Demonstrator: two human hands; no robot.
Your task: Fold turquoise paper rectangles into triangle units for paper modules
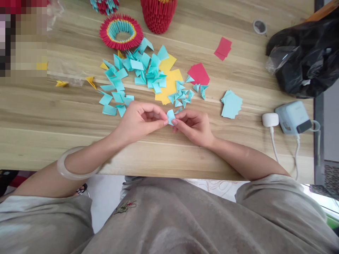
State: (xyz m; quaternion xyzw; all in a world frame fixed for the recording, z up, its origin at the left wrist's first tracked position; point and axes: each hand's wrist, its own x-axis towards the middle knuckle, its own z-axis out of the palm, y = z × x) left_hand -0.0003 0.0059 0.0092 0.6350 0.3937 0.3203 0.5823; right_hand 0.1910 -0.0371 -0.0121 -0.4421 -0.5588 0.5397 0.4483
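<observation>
Both my hands meet over the wooden table [53, 113] and pinch one small light-blue paper piece [171, 116]. My left hand [140, 121] grips its left edge with thumb and fingers closed. My right hand [194, 127] pinches its right edge. A pale bangle [71, 165] sits on my left wrist. Just beyond the hands lie several folded blue triangles [182, 97] and a scatter of loose blue paper pieces [132, 74] over yellow sheets [169, 84].
A red, yellow and blue folded-paper ring [121, 31] and a red folded-paper vase [159, 16] stand at the back. Red sheets [198, 73], a blue paper stack [231, 104], a black plastic bag [304, 56] and a charger with a white plug [291, 118] lie to the right.
</observation>
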